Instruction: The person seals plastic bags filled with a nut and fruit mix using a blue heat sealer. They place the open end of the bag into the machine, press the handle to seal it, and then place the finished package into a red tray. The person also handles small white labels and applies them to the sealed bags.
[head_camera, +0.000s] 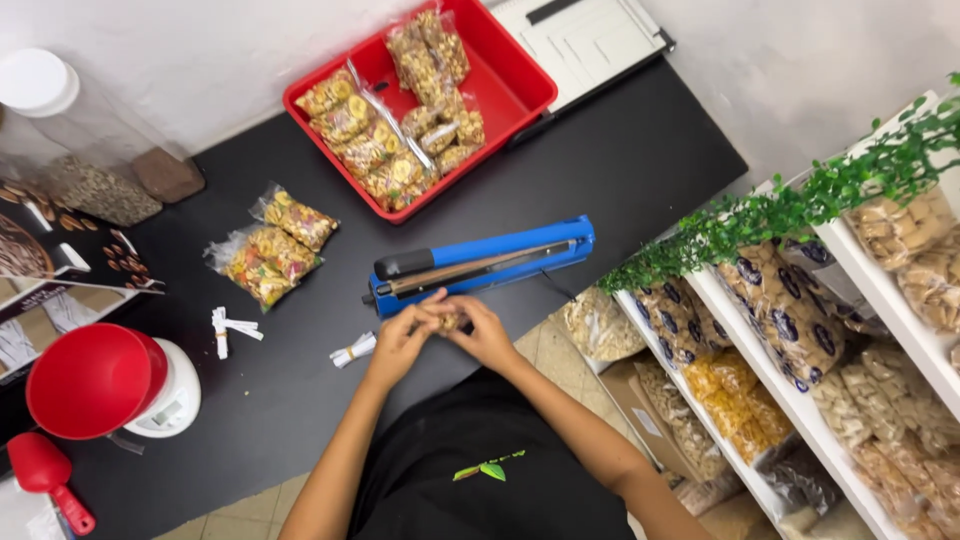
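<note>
My left hand and right hand meet at the near edge of the black tabletop, fingers closed together around a small clear bag of snack mix, held just in front of the blue heat sealer. Most of the bag is hidden under my fingers. I judge it light and soft, the film thin, crinkly and a bit slippery, the pieces inside brittle enough to crush, so I pinch it by the empty film at the top rather than squeezing the filling.

The sealer is a long, rigid bar with a black handle, lying slantwise across the tabletop. To my left lie small white paper strips, flat and flimsy. Farther left, two filled bags rest lumpy and glossy on the matte surface. Beyond the sealer a red plastic tray holds more filled bags. At the far left stands a white kitchen scale with a red bowl, a red scoop beside it.
</note>
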